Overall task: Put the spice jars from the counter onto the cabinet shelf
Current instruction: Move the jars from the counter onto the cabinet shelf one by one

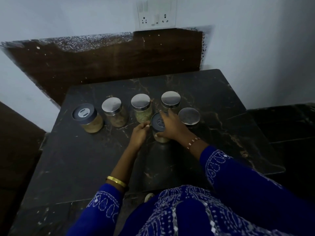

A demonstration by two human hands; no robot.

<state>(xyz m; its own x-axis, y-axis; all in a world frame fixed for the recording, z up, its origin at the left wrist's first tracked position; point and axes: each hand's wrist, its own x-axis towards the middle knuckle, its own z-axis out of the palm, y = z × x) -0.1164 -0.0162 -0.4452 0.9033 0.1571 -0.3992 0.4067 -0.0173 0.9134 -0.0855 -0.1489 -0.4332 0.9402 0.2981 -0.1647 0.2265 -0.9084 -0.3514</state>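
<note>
Right now both hands are on the same jar, the dark-lidded jar (159,128) standing upright near the middle of the dark marbled counter (81,159), a step in front of the row along the far edge. The right hand (172,126) comes in from the near right corner, forearm stretched diagonally across the counter, wrist bent down, palm draped over the lid. Its fingers are spread across the dark lid while the thumb curls round the glass body low on the near side, so it is a top-and-side clasp. The left hand (139,133) reaches straight forward from the near edge, arm nearly straight, knuckles up; its fingers are pressed together and curled, fingertips touching the left side of that jar just under the lid.

Behind them, towards the far edge, the other jars stand upright in a loose line. Far left, another dark-lidded jar with pale powder (87,119); next to it a steel-lidded jar with brownish contents (115,112); then a steel-lidded jar with greenish contents (141,108), just beside the left fingertips; then a steel-lidded jar (171,100) partly hidden behind the right fingers. One more steel-lidded jar (189,116) sits just right of the right hand, its contents too dark to tell.

A gold bangle (116,181) rides the left wrist, a beaded bracelet (192,143) the right, both above blue embroidered sleeves (238,181)
</note>
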